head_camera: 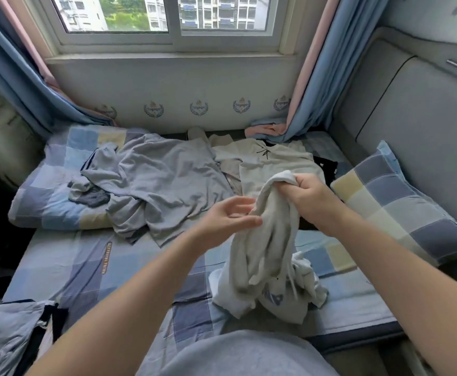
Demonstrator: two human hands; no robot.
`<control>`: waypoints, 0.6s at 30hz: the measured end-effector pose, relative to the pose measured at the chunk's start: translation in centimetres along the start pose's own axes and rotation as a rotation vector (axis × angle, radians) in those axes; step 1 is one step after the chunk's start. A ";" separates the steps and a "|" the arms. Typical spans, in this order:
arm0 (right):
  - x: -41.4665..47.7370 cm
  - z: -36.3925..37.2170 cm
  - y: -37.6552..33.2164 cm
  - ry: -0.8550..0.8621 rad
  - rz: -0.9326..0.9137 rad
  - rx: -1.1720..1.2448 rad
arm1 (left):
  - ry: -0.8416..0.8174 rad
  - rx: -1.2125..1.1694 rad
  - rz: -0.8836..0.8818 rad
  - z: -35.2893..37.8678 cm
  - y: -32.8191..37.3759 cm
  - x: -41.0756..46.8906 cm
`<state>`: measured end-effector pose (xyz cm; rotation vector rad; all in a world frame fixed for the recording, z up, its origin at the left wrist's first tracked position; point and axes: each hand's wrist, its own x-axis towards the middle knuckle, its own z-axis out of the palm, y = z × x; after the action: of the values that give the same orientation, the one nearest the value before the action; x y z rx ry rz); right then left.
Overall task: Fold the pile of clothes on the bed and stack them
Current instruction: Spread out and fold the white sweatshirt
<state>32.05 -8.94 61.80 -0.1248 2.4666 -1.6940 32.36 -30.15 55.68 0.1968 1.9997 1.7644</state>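
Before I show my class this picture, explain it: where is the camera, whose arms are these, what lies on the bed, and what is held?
No machine: a person wears one camera on the head, looking down at their own bare hands. The right hand grips the top of a crumpled pale grey cloth garment, whose lower end rests on the blue checked bedsheet. The left hand is open beside it. Behind lie an unfolded light grey shirt and a cream shirt with a black mark. A blue checked pillow lies on the right.
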 end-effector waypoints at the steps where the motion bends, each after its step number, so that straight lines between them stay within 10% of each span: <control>1: -0.3 0.3 -0.8 0.010 0.021 0.008 | 0.029 0.136 0.024 0.4 -1.2 0.0; 8: -2.1 1.9 -2.6 0.110 0.132 0.017 | 0.160 0.741 -0.059 -1.5 -6.5 -0.3; 18: -4.7 1.1 1.8 0.007 0.241 -0.293 | -0.086 0.084 -0.228 -12.4 -2.9 -6.4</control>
<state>36.84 -8.57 60.08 0.1417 2.5963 -1.2363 33.23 -44.38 55.31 0.0673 1.9511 1.5080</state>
